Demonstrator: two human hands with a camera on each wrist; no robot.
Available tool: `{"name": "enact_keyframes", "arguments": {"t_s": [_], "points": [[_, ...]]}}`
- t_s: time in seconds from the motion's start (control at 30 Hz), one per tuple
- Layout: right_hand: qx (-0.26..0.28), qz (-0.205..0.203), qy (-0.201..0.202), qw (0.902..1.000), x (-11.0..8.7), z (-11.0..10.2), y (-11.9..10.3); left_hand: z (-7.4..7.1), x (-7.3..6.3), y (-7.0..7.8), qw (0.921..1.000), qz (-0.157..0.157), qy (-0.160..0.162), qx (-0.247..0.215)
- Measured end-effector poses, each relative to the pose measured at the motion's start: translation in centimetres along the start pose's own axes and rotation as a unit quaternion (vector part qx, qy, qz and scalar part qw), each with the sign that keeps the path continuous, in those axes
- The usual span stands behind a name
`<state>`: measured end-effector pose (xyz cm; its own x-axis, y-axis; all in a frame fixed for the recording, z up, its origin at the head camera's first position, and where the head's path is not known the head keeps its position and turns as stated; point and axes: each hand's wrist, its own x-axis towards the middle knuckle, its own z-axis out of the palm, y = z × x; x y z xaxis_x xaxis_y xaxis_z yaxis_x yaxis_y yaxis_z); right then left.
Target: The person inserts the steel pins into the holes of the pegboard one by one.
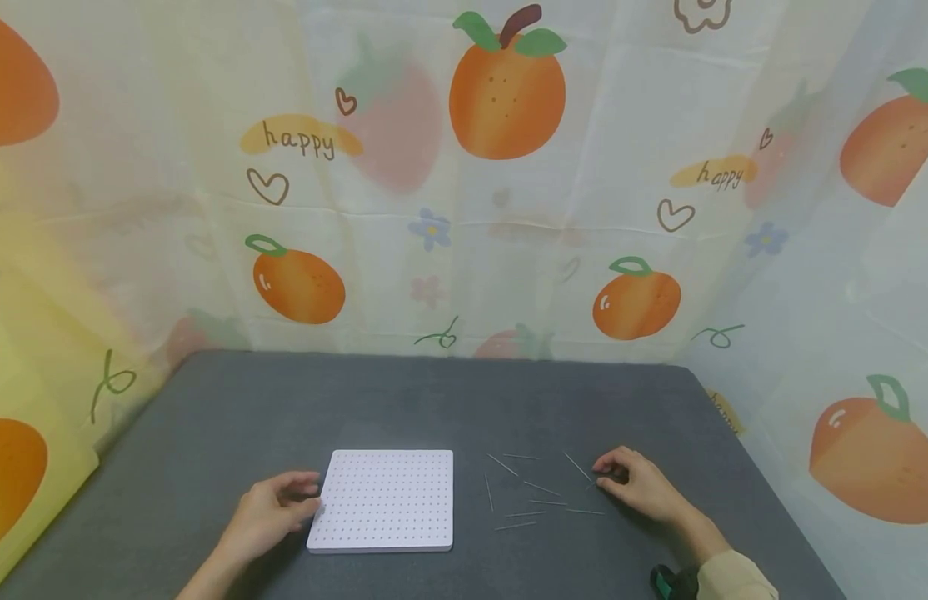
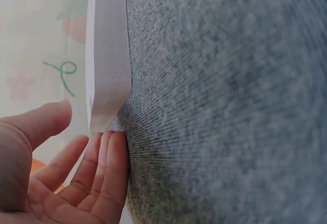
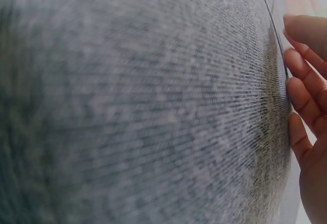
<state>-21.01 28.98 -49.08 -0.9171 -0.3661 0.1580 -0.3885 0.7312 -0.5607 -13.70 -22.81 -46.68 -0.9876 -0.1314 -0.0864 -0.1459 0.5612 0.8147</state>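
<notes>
A white square board (image 1: pixel 389 500) with rows of small holes lies flat on the grey table. At its left edge is my left hand (image 1: pixel 267 510), fingers loosely bent with a gap between thumb and forefinger. The left wrist view shows those fingertips (image 2: pixel 117 139) by the corner of the board's side wall (image 2: pixel 110 50). Several thin metal pins (image 1: pixel 542 488) lie scattered right of the board. My right hand (image 1: pixel 644 487) rests low at their right end, beside a slanted pin (image 1: pixel 577 466). In the right wrist view a thin pin (image 3: pixel 272 17) runs close to the fingers; contact cannot be made out.
The grey table (image 1: pixel 404 400) reaches back to a hanging curtain (image 1: pixel 509 275) printed with oranges and the word happy. The same curtain stands along both sides. A dark strap with a green part (image 1: pixel 663 582) sits near my right cuff.
</notes>
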Motion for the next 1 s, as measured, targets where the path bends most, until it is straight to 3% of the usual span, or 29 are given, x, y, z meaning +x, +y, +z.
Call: {"name": "enact_keyframes", "arguments": {"t_s": [0.4, 0.6, 0.8, 1.0], "points": [[-0.009, -0.018, -0.003, 0.9998, -0.1, 0.3, 0.4, 0.9, 0.2, 0.0, 0.9990, -0.044, -0.008, 0.004], [-0.014, -0.026, 0.003, 0.9996, -0.1, 0.4, 0.4, 1.0, 0.4, -0.1, 0.9988, -0.044, -0.014, 0.016], [-0.020, -0.026, 0.006, 0.9994, -0.1, 0.4, 0.4, 1.2, 0.5, -0.1, 0.9978, -0.063, -0.013, 0.019], [-0.026, -0.022, 0.007, 0.9994, 0.0, 0.5, 0.4, 1.1, 0.5, -0.2, 0.9985, -0.050, -0.015, 0.017]]}}
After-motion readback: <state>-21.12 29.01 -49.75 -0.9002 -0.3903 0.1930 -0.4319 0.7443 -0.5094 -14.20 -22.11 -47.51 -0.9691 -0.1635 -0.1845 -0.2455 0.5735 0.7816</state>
